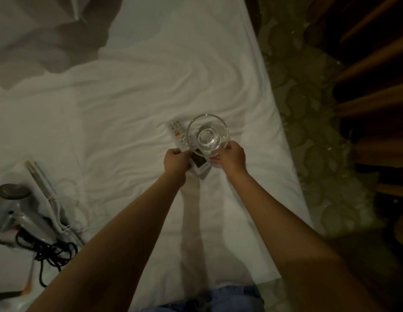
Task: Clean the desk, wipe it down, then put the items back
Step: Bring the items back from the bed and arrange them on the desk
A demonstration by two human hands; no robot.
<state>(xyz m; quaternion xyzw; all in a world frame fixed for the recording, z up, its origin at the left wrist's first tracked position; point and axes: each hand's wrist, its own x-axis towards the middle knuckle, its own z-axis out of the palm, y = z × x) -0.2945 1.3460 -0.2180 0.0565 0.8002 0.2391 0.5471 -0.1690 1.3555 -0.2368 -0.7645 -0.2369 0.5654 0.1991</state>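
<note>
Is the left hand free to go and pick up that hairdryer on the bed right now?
Probably not at once. The left hand grips the remote, beside the glass held by the right hand. Nothing lies between it and the hairdryer, but it would need to put the remote down first.

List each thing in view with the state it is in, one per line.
glass: upright, gripped at its near side by the right hand
remote control: face up beside the glass, held at its near end by the left hand
small white-framed card: between the hands, partly hidden
hair dryer: lying on the bed sheet, black cord loosely tangled
</note>
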